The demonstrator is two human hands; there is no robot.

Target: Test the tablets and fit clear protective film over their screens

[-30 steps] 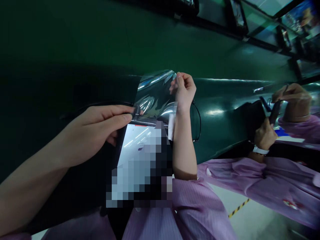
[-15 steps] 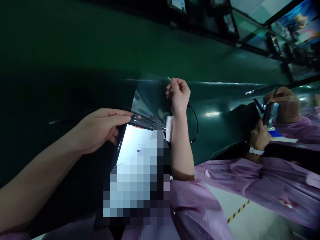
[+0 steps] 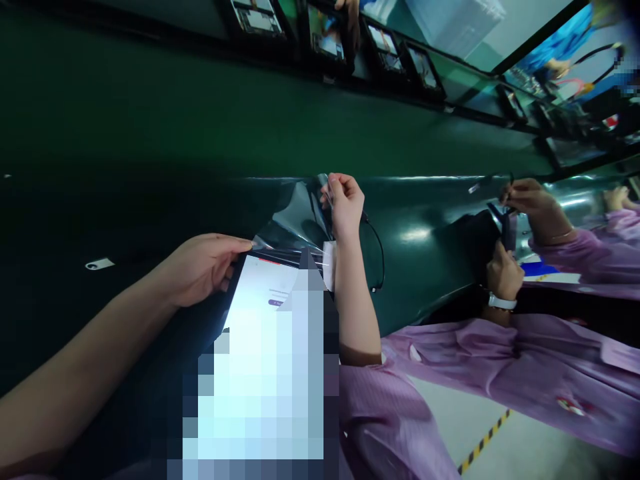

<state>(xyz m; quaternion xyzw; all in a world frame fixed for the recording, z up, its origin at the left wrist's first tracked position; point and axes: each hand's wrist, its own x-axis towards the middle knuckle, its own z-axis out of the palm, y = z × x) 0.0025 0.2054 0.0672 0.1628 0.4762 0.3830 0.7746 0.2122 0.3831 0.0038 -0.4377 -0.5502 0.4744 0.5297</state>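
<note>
A sheet of clear plastic film stretches, creased, between my two hands above the top edge of a lit tablet. My left hand is closed, thumb and forefinger pinching the film's lower left corner beside the tablet's top left corner. Farther up, my right hand pinches the film's upper right corner. The tablet's screen is white with small text and a purple button. Its lower part is hidden by blurred blocks. A white slip shows beside my right forearm.
A black cable lies right of my forearm on the green mat. A white tag is at left. Several devices in black trays line the far rail. At right, a co-worker's hands hold a dark device.
My right hand has come slightly down and left in view, and the film is more bunched. My left fingers have shifted from the tablet's top edge to its corner.
</note>
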